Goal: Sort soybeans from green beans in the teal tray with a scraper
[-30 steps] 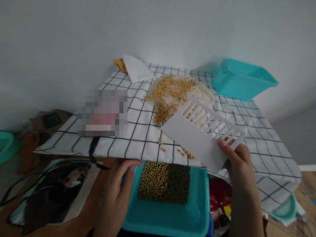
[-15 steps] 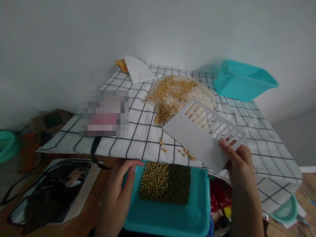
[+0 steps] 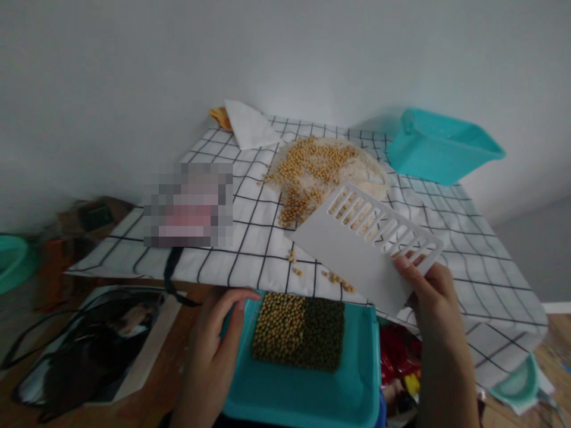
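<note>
My left hand (image 3: pixel 212 351) is closed round the left rim of a turquoise plastic tray (image 3: pixel 303 395), fingers over the edge. Inside the tray's far part lie yellow beans (image 3: pixel 277 327) on the left and dark green beans (image 3: pixel 325 333) on the right. My right hand (image 3: pixel 430 288) grips a flat, light grey slotted plastic sheet (image 3: pixel 357 258) by its slotted edge. It is held tilted above the table's near side, its slots partly in front of a pile of yellow soybeans (image 3: pixel 297 202) and pale rice-like grains (image 3: pixel 368 172). A few soybeans (image 3: pixel 336 280) lie loose by the table edge.
A turquoise bin (image 3: pixel 439 148) stands at the back right of the checked tablecloth (image 3: pixel 254 208). At the back left lies a white cloth or paper (image 3: pixel 250 128); a blurred-out item (image 3: pixel 190 208) is nearer. A black bag (image 3: pixel 84 356) rests below, left.
The slotted sheet in my right hand has shifted slightly left and downward. My left hand and the tray look unmoved.
</note>
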### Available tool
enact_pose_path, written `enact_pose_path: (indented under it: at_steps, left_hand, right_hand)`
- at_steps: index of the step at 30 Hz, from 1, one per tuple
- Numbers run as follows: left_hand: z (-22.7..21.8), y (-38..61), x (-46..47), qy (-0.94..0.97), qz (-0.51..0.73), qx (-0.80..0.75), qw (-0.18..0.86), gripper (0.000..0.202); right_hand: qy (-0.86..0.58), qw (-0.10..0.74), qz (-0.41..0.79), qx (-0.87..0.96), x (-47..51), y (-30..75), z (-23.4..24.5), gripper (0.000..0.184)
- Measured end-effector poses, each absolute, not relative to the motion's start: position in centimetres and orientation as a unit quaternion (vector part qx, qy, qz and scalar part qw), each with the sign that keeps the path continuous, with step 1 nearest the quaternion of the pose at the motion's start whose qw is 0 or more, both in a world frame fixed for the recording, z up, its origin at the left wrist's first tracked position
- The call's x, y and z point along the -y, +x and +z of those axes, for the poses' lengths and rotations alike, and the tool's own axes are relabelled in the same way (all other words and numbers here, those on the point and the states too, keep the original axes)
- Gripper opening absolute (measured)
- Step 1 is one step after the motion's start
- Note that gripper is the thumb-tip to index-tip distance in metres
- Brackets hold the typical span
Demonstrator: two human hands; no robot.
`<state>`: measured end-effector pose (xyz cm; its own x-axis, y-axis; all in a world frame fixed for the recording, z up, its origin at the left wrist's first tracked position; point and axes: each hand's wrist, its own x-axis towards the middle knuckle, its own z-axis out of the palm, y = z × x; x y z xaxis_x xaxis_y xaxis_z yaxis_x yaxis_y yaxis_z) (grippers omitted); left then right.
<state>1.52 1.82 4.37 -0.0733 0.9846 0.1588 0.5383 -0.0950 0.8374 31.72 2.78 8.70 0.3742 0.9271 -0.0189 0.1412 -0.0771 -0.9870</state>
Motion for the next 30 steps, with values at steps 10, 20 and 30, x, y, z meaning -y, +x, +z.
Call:
enact_pose_path:
  at_steps: [10,20,30]
  left_hand:
    - [4.4,1.5,-1.7,0.615,0.407,-0.612,0.287,0.022]
    - [4.5,1.5,-1.7,0.613,0.415,-0.606,0.292,0.022]
    - [4.3,1.5,-1.7,0.608,0.417,-0.609,0.293,0.022]
  right_hand:
    - [-0.65,0.542,0.362,0.39,-3.0,31.6,8.5,0.04]
    - [-0.668,0.555,0.338,0.362,-3.5,31.2,8.6,0.044]
    - [-0.685,0.568,0.253,0.38,-4.5,30.8,8.8,0.043]
